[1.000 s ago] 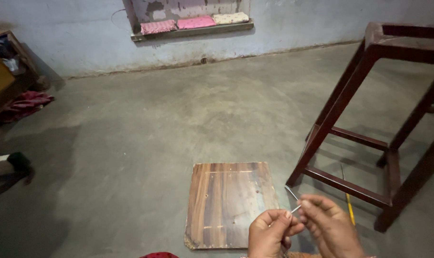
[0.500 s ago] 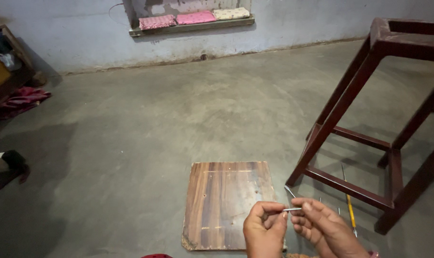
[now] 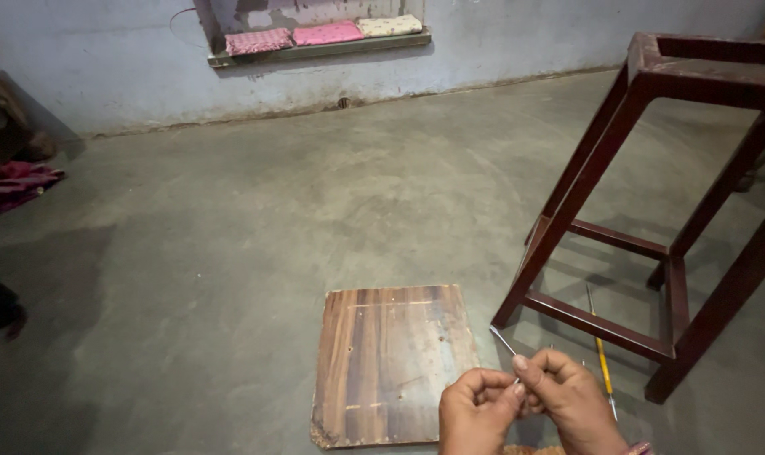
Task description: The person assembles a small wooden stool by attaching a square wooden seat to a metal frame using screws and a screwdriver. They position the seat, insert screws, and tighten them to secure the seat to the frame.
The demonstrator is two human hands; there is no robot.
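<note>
Hands meet at the near edge: left hand [image 3: 477,410] and right hand [image 3: 567,396] pinch a thin metal needle [image 3: 503,340] between closed fingertips, just right of the wooden board [image 3: 391,362] on the floor, near the dark red stool frame [image 3: 660,211]

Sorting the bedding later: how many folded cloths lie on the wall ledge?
3, side by side on the ledge: a checked pink cloth left, a plain pink cloth middle, a cream cloth right. None seems hidden.

Head camera, looking down, hands [image 3: 525,404] close
</note>
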